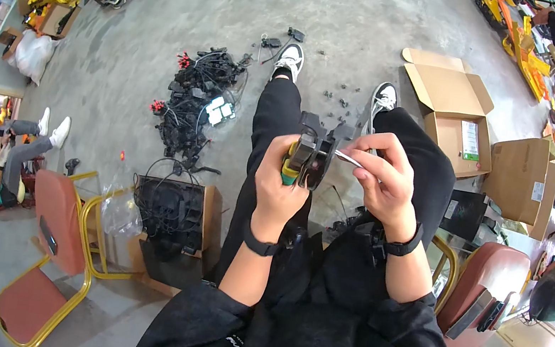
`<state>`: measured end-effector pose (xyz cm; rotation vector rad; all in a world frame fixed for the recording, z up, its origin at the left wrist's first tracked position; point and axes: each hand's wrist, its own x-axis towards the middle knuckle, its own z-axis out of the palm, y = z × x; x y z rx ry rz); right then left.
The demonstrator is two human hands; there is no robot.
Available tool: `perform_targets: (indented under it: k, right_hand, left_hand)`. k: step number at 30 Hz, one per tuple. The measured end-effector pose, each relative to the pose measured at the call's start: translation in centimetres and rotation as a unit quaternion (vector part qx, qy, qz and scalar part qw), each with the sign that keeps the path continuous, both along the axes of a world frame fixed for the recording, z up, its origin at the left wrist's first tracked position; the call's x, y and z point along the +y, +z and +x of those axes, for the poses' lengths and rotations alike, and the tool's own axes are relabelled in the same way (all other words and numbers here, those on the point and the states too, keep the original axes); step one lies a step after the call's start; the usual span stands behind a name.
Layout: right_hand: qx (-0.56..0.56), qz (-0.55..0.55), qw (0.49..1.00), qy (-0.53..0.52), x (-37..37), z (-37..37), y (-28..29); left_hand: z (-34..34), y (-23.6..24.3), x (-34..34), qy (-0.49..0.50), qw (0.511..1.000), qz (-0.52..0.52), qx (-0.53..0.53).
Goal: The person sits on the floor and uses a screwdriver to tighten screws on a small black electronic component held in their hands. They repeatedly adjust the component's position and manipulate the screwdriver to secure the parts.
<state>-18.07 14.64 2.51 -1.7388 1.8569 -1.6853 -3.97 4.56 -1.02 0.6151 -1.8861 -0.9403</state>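
Note:
Above my lap, my left hand (277, 182) is closed around a black plastic part (317, 159) with rounded, disc-like edges. A green and yellow piece (289, 168), perhaps a tool handle, shows in the same grip; the fingers hide most of it. My right hand (389, 183) pinches a thin, pale strip (348, 157) between thumb and fingertips. The strip's other end reaches the black part, and I cannot tell whether it goes in or only touches. Small dark pieces (343, 102) lie scattered on the floor between my shoes.
A heap of black parts and cables (198, 101) spreads on the floor left of my legs. Nearer, a carton (212, 217) holds more black cables. To the right are an open cardboard box (440, 90) and a closed carton (517, 177). Chairs (59, 220) flank me; other people sit farther left.

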Motion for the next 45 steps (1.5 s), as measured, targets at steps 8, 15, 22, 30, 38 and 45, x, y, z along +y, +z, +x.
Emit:
perform_targets:
  k: [8,15,22,30,38,45]
  right_hand:
    - [0.031,-0.010,0.999,0.012,0.3,-0.3,0.1]
    - [0.100,-0.042,0.992,0.064,0.8,-0.2,0.7]
    - [0.134,-0.058,0.985,0.097,0.8,0.2,1.6]
    - [0.154,-0.056,0.984,0.068,0.7,0.3,1.5]
    - [0.189,-0.065,0.978,0.052,0.6,0.6,1.4]
    - [0.180,-0.050,0.980,0.069,0.7,0.5,1.4]
  left_hand:
    - [-0.2,-1.9,-0.1,-0.044,0.997,0.048,0.036]
    - [0.7,-4.4,-0.5,-0.055,0.992,-0.011,0.110]
    - [0.9,-4.7,-1.0,-0.055,0.990,-0.027,0.125]
    - [0.5,-4.8,-0.7,-0.062,0.986,-0.020,0.154]
    - [0.8,-4.4,-1.2,-0.068,0.984,-0.045,0.158]
    - [1.1,-3.8,-1.2,-0.029,0.993,-0.056,0.103]
